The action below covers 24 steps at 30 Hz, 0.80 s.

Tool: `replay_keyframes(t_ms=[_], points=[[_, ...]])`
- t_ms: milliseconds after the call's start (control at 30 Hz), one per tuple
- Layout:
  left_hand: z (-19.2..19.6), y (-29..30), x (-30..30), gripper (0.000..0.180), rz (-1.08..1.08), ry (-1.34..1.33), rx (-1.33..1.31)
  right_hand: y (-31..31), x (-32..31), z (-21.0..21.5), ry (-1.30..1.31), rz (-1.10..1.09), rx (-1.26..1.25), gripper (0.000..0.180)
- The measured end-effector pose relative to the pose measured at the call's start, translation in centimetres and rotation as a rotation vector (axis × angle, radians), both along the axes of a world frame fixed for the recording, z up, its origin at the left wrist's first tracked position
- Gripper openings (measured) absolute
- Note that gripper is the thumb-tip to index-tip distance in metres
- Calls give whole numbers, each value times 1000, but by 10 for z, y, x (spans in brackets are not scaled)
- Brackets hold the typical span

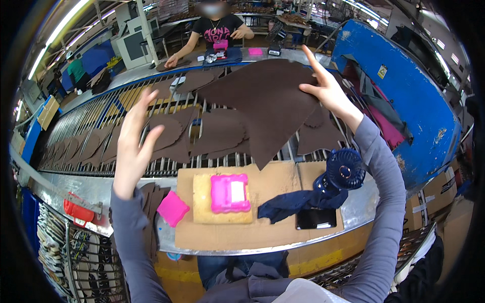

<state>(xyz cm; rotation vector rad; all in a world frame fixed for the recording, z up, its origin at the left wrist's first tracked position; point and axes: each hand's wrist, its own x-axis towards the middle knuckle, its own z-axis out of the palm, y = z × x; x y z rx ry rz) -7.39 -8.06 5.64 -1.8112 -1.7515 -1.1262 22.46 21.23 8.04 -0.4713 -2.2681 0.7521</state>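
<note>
Pinched only at its far-right edge by the right hand [331, 93], a brown sheet [268, 106] is held over the roller conveyor [86, 131], apparently liable to slip; the left hand [132, 144] is spread, empty.

Two raised hands, the left [134, 144] open and the right [328, 91] gripping one big brown sheet [268, 101]. Two pink pads at lower centre, a large one [230, 193] and a small one [173, 208]. One blue fan [343, 170], one dark phone [316, 218], one navy cloth [288, 202].
</note>
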Motion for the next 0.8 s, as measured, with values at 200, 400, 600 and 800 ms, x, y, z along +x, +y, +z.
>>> replay_keyframes(t_ms=[200,400,600,800], points=[[-131,-71,-55,67,189,-605,90,131,65,-85,200,-126,-577,90],[-228,-141,-76,57,571,-1004,300,208,101,-181,136,-305,-916,93],[-252,-139,-72,51,708,-1202,425,237,102,-259,95,-395,-1099,94],[-208,-46,-84,45,512,-1200,140,239,103,-282,-137,-572,-977,105]])
